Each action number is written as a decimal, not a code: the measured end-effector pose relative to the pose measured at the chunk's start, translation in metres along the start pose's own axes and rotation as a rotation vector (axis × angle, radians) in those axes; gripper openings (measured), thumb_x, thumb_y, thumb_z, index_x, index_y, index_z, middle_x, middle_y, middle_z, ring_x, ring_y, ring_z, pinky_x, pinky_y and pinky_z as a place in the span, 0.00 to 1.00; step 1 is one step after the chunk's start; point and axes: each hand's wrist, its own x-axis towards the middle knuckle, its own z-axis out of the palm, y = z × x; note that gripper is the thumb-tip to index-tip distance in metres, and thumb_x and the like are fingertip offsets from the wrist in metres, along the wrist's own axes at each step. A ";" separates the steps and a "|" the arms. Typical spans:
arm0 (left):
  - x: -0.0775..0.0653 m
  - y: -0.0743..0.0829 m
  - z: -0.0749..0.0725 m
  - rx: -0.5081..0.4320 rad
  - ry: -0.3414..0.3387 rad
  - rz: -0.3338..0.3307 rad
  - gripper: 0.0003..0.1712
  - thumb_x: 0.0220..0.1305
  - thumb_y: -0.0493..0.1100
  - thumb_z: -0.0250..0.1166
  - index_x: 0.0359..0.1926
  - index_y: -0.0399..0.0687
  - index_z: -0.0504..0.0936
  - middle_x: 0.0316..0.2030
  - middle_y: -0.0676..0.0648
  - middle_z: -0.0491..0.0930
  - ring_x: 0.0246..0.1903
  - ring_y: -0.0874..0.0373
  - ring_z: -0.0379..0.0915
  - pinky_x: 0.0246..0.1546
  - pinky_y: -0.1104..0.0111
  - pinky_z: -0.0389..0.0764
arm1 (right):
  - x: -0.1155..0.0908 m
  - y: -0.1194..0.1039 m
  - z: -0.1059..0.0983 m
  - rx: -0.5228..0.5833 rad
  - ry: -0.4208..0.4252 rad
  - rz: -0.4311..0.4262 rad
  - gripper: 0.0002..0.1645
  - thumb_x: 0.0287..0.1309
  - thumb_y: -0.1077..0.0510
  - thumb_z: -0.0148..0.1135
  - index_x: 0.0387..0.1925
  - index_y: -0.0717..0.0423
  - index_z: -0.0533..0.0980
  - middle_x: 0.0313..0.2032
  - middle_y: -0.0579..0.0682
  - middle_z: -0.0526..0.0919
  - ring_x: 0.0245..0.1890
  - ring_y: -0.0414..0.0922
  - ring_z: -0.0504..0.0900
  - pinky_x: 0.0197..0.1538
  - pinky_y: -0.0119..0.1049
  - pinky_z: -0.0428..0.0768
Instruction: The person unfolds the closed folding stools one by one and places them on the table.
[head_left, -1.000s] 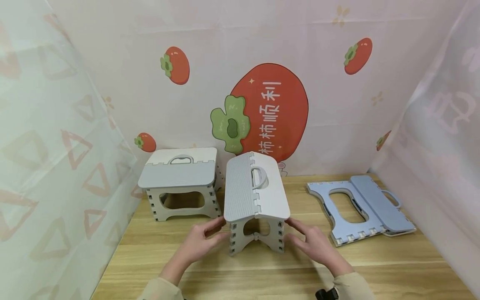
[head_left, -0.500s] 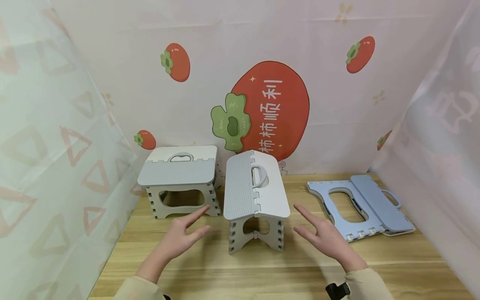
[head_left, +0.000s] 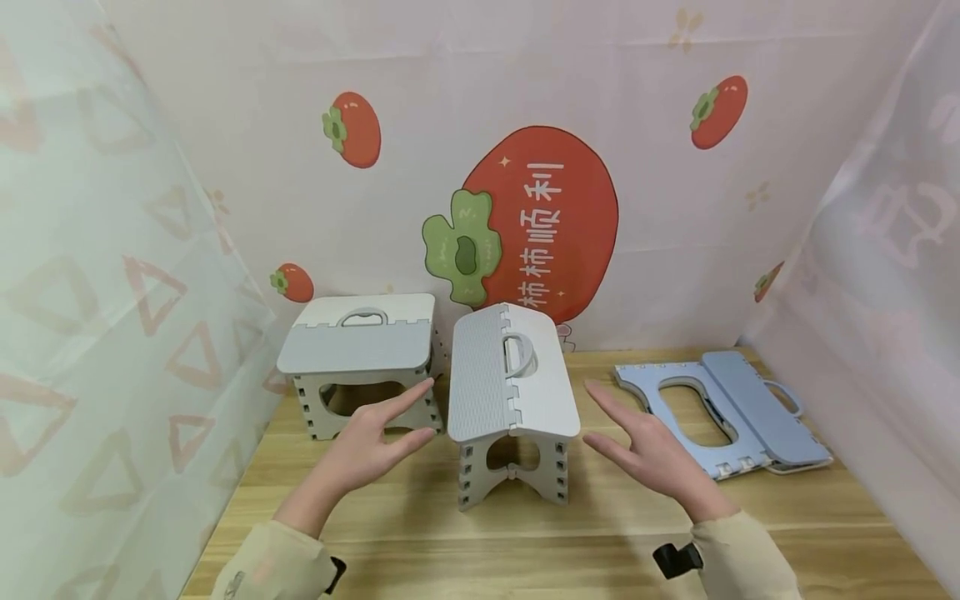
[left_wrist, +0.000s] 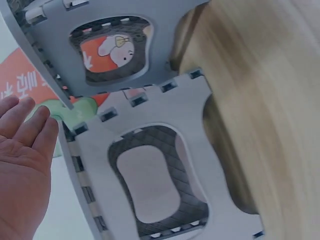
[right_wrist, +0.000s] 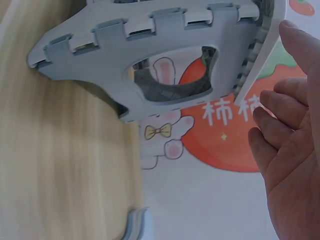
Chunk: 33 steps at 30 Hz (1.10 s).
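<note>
A grey-and-white folding step stool (head_left: 517, 375) stands on its legs in the middle of the head view, its two-part top slightly peaked along the hinge. My left hand (head_left: 375, 442) is held to its left with straight fingers and holds nothing. On the other side, my right hand (head_left: 641, 446) has its fingers extended, fingertips close to the edge of the top. A second grey-and-white folding stool (head_left: 356, 342) stands behind my left hand, which overlaps its leg in the head view. The right wrist view shows the middle stool's leg panel (right_wrist: 125, 75) beside my right fingers.
A blue folding stool (head_left: 690, 417) lies folded flat at the right of the wooden table (head_left: 517, 558). Behind the table hangs a cloth backdrop (head_left: 637, 50) printed with persimmons; more cloth (head_left: 112, 292) closes in the left side.
Both hands have come away from the lower sides of the middle stool, moving outward and then up beside its top. The stools stay where they were.
</note>
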 end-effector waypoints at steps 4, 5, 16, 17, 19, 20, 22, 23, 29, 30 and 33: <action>0.010 0.006 0.000 -0.005 -0.016 0.001 0.38 0.70 0.53 0.68 0.76 0.57 0.67 0.71 0.50 0.71 0.65 0.51 0.74 0.60 0.49 0.80 | 0.010 -0.007 -0.004 -0.006 -0.005 -0.030 0.46 0.67 0.51 0.68 0.80 0.48 0.57 0.74 0.56 0.67 0.70 0.54 0.72 0.64 0.55 0.78; 0.013 0.007 0.001 -0.008 -0.023 -0.001 0.38 0.69 0.53 0.68 0.77 0.57 0.67 0.71 0.50 0.71 0.66 0.51 0.73 0.60 0.49 0.80 | 0.013 -0.009 -0.006 -0.008 -0.005 -0.040 0.46 0.67 0.51 0.68 0.80 0.49 0.57 0.75 0.56 0.66 0.70 0.55 0.71 0.64 0.55 0.77; 0.037 0.017 0.009 0.003 -0.086 -0.018 0.42 0.67 0.55 0.70 0.76 0.50 0.66 0.74 0.47 0.66 0.72 0.51 0.64 0.70 0.50 0.71 | 0.042 -0.024 -0.014 -0.047 -0.032 -0.142 0.49 0.64 0.51 0.71 0.79 0.53 0.57 0.76 0.55 0.63 0.72 0.53 0.70 0.64 0.54 0.78; 0.039 0.017 0.011 0.002 -0.091 -0.017 0.42 0.67 0.55 0.70 0.76 0.50 0.66 0.74 0.47 0.65 0.73 0.51 0.63 0.70 0.50 0.70 | 0.044 -0.026 -0.014 -0.049 -0.040 -0.142 0.49 0.64 0.50 0.71 0.79 0.52 0.57 0.77 0.55 0.63 0.72 0.53 0.69 0.64 0.54 0.78; 0.043 0.017 0.013 0.007 -0.101 -0.016 0.42 0.67 0.56 0.70 0.76 0.50 0.66 0.75 0.48 0.65 0.73 0.52 0.62 0.71 0.51 0.69 | 0.048 -0.028 -0.014 -0.053 -0.060 -0.139 0.50 0.64 0.48 0.70 0.80 0.51 0.57 0.77 0.53 0.62 0.73 0.52 0.68 0.64 0.54 0.78; 0.044 0.017 0.014 0.011 -0.105 -0.014 0.42 0.67 0.56 0.69 0.76 0.50 0.66 0.75 0.49 0.65 0.73 0.52 0.62 0.71 0.51 0.69 | 0.050 -0.030 -0.014 -0.055 -0.070 -0.134 0.50 0.64 0.47 0.70 0.80 0.51 0.57 0.77 0.53 0.61 0.73 0.52 0.68 0.64 0.54 0.78; 0.048 0.017 0.017 0.018 -0.113 -0.012 0.42 0.67 0.56 0.69 0.76 0.50 0.66 0.75 0.49 0.65 0.73 0.53 0.62 0.72 0.53 0.68 | 0.054 -0.032 -0.014 -0.063 -0.086 -0.128 0.50 0.65 0.46 0.70 0.80 0.51 0.56 0.78 0.51 0.61 0.74 0.51 0.66 0.65 0.54 0.77; 0.050 0.017 0.017 0.023 -0.117 -0.012 0.42 0.68 0.57 0.69 0.76 0.50 0.66 0.75 0.49 0.65 0.74 0.53 0.61 0.72 0.53 0.67 | 0.056 -0.033 -0.014 -0.066 -0.092 -0.125 0.50 0.65 0.45 0.70 0.80 0.50 0.56 0.78 0.51 0.60 0.75 0.51 0.65 0.66 0.54 0.77; 0.057 0.020 0.020 0.051 -0.121 -0.010 0.41 0.67 0.58 0.69 0.76 0.50 0.68 0.74 0.49 0.66 0.74 0.51 0.62 0.72 0.52 0.67 | 0.064 -0.038 -0.014 -0.043 -0.136 -0.107 0.50 0.66 0.42 0.67 0.81 0.48 0.55 0.79 0.46 0.57 0.77 0.49 0.59 0.71 0.53 0.71; 0.058 0.020 0.020 0.055 -0.123 -0.007 0.41 0.67 0.59 0.69 0.76 0.50 0.68 0.74 0.49 0.67 0.74 0.51 0.62 0.72 0.51 0.67 | 0.066 -0.039 -0.013 -0.037 -0.146 -0.108 0.50 0.67 0.42 0.67 0.81 0.49 0.54 0.79 0.46 0.56 0.78 0.48 0.58 0.72 0.53 0.69; 0.061 0.022 0.021 0.059 -0.142 -0.009 0.41 0.67 0.60 0.68 0.75 0.50 0.68 0.74 0.49 0.66 0.74 0.51 0.61 0.72 0.51 0.67 | 0.069 -0.040 -0.012 -0.028 -0.172 -0.110 0.50 0.68 0.42 0.65 0.81 0.51 0.53 0.80 0.46 0.54 0.79 0.48 0.55 0.76 0.51 0.64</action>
